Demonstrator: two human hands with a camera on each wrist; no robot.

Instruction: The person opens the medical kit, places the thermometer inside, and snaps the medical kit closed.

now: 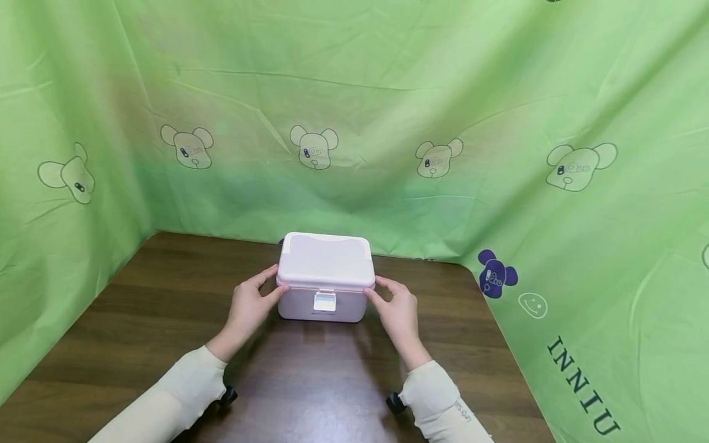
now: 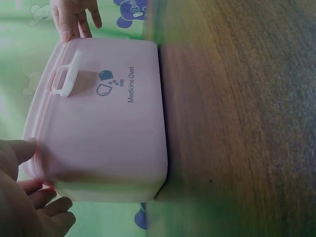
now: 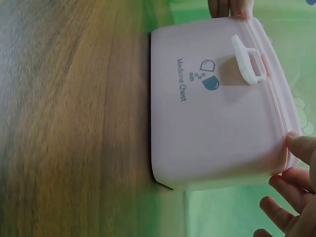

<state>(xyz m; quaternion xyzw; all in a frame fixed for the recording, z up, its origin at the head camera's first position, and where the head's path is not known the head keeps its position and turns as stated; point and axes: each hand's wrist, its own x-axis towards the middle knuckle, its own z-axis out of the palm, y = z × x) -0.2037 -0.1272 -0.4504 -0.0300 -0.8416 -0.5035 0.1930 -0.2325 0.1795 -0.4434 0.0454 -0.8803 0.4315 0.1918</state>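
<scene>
A pale pink medicine chest (image 1: 324, 303) stands on the table, with its lid (image 1: 328, 255) resting on the body. The white front latch (image 3: 245, 60) is swung outward from the front wall. Printed on that wall are a capsule picture and the words "Medicine Chest" (image 2: 131, 85). My left hand (image 1: 249, 306) pinches the lid's left front corner, thumb at the front and forefinger along the side. At the opposite corner my right hand (image 1: 400, 311) pinches the lid rim the same way. The other fingers of both hands hang loosely beside the chest.
The dark wooden table (image 1: 166, 326) extends around the chest. A green cloth (image 1: 376, 111) with bear prints hangs behind and along both sides, close to the table's back edge. Each sleeved wrist carries a small black device (image 1: 396, 403) on its inner side.
</scene>
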